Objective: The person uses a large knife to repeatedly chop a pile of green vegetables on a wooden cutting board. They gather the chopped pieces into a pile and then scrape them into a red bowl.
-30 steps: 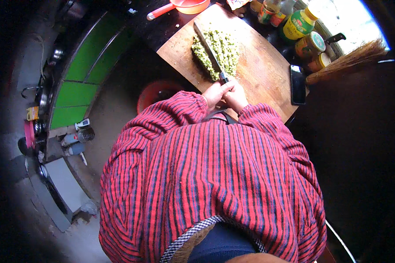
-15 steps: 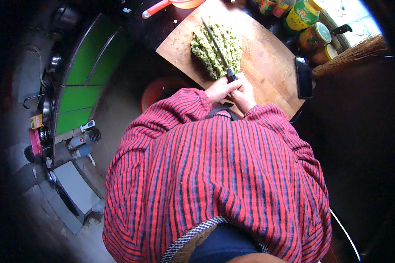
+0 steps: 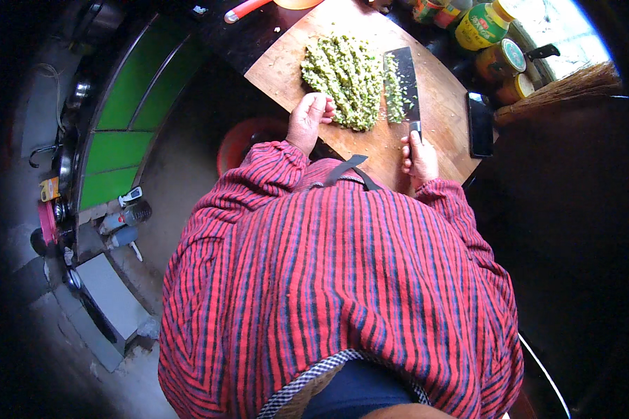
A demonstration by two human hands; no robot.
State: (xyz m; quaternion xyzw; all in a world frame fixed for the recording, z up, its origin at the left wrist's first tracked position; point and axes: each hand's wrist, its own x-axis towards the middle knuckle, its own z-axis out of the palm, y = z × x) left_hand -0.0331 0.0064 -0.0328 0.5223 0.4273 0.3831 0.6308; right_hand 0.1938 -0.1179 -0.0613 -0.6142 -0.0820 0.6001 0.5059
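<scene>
One broad cleaver (image 3: 409, 87) shows its flat face over the middle of the cutting board (image 3: 437, 105), green bits (image 3: 395, 91) clinging along the blade, its handle clasped by the right grip (image 3: 421, 157) above the board's near side. Chopped green food (image 3: 342, 80) sits mounded on the board's left part, and at the near-left edge the left grip (image 3: 310, 115) is loosely curled, though I cannot tell whether it pinches anything. A black phone (image 3: 479, 124) rests at the board's right corner, and a yellow-and-green jar (image 3: 482, 26) stands on the bench (image 3: 241, 42) past the board's far right side.
</scene>
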